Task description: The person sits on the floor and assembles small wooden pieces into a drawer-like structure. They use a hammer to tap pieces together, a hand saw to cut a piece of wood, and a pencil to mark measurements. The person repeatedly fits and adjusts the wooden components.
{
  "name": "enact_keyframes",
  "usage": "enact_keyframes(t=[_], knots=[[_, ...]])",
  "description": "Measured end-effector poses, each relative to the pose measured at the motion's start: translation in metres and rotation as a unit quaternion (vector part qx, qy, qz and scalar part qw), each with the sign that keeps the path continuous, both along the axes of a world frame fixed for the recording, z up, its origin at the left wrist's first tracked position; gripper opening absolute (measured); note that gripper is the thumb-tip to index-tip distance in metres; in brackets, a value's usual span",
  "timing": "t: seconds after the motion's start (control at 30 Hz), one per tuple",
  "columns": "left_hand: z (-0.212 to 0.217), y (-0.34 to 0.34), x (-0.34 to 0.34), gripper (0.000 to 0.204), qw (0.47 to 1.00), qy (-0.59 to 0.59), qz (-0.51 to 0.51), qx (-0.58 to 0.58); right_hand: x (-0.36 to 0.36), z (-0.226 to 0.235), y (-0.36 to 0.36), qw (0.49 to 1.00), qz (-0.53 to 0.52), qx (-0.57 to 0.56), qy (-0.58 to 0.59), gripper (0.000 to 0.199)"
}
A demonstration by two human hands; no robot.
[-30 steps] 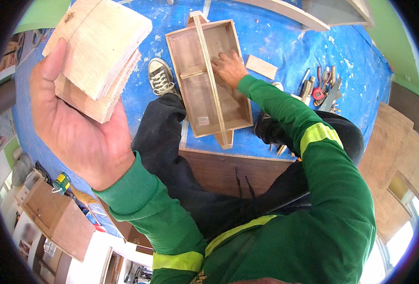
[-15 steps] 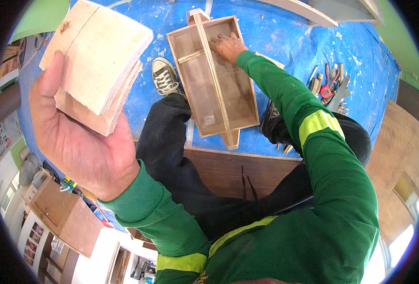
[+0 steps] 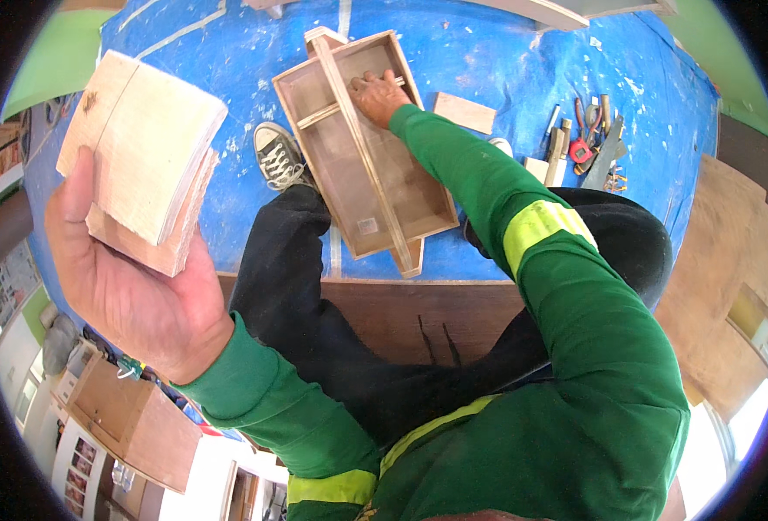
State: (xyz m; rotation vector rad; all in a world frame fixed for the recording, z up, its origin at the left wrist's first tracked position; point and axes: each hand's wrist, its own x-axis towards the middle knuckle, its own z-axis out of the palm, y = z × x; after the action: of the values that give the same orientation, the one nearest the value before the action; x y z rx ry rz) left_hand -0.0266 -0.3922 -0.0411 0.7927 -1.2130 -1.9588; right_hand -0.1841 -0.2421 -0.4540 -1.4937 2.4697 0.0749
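Note:
My left hand (image 3: 128, 286) is raised close to the camera and holds a stack of small plywood pieces (image 3: 141, 161), pale on top and browner beneath. My right hand (image 3: 377, 95) reaches down into an open wooden box (image 3: 362, 165) with a long centre divider and short cross dividers. Its fingers rest on a cross piece in the far right compartment. The box lies on a blue tarp (image 3: 488, 52) on the floor.
A grey sneaker (image 3: 277, 156) sits left of the box. A loose wooden block (image 3: 464, 112) lies to its right, with pliers and other hand tools (image 3: 588, 143) beyond. Brown plywood sheets (image 3: 714, 286) lie at the right; a wooden cabinet (image 3: 132, 421) stands lower left.
My right hand has moved farther up the box to the far compartment. The left hand with the stack has dropped slightly lower in view.

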Motion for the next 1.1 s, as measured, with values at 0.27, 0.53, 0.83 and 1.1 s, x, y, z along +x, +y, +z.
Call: enact_keyframes(t=[0.27,0.53,0.83,1.1], knots=[[0.000,0.002,-0.001,0.031,0.999,0.013,-0.012,0.032,-0.003,0.011,-0.004,0.999,-0.002,0.023,-0.044,0.034],[-0.003,-0.007,-0.009,0.038,0.997,0.028,-0.062,0.032,0.009,0.014,0.049,0.916,-0.204,0.050,-0.342,0.053],[-0.003,-0.024,-0.007,0.043,0.996,0.034,-0.082,0.032,-0.089,0.044,0.268,0.670,-0.488,-0.303,-0.470,0.044],[-0.011,-0.021,-0.023,0.047,0.997,-0.023,-0.068,-0.022,-0.125,0.029,0.416,0.570,-0.622,-0.305,-0.442,0.049]])
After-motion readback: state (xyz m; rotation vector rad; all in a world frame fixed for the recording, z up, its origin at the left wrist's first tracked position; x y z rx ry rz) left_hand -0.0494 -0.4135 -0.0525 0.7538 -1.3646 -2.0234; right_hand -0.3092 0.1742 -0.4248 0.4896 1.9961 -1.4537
